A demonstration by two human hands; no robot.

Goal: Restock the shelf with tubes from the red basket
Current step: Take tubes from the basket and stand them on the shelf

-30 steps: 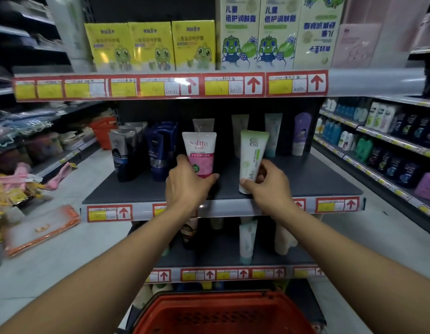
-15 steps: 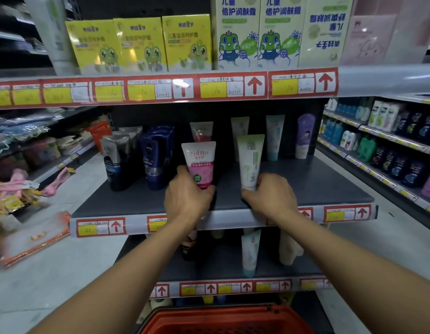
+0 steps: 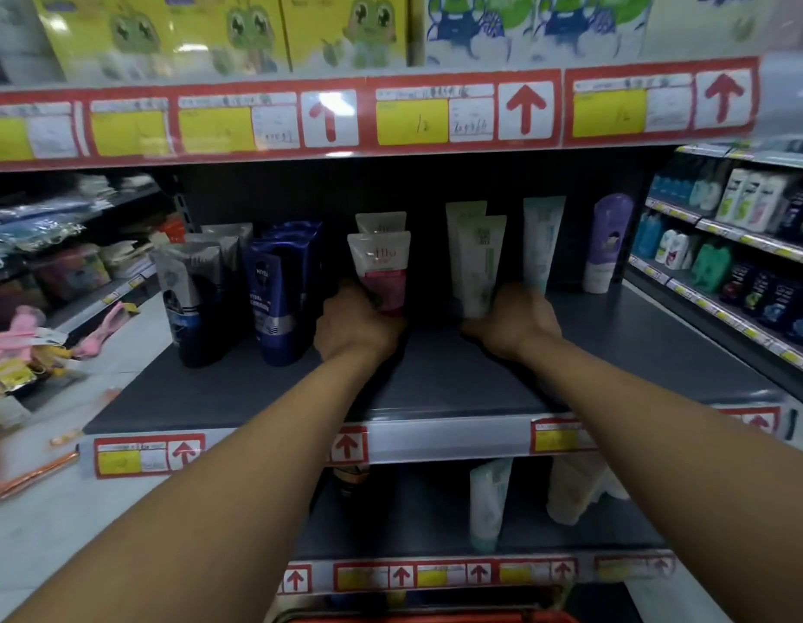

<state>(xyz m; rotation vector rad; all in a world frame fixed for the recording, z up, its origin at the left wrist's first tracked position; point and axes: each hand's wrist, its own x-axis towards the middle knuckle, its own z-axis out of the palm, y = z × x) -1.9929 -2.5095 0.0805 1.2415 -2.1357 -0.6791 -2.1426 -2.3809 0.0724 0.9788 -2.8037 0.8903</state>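
My left hand (image 3: 357,328) grips the base of a white-and-pink tube (image 3: 379,269) standing upright deep on the dark middle shelf (image 3: 435,379), just in front of a matching tube (image 3: 381,221). My right hand (image 3: 514,323) holds the base of a white-and-green tube (image 3: 478,258), also upright, in front of another like it (image 3: 463,211). Only a sliver of the red basket (image 3: 435,617) shows at the bottom edge.
Dark blue tubes (image 3: 274,290) and grey-black tubes (image 3: 190,299) stand left of my hands. A pale teal tube (image 3: 541,240) and a purple bottle (image 3: 606,245) stand to the right. The upper shelf edge (image 3: 390,114) hangs overhead. More tubes stand on the lower shelf (image 3: 489,501).
Both hands have pushed their tubes from the shelf's front edge back toward the rear rows. My view has moved closer and the basket has dropped almost out of sight.
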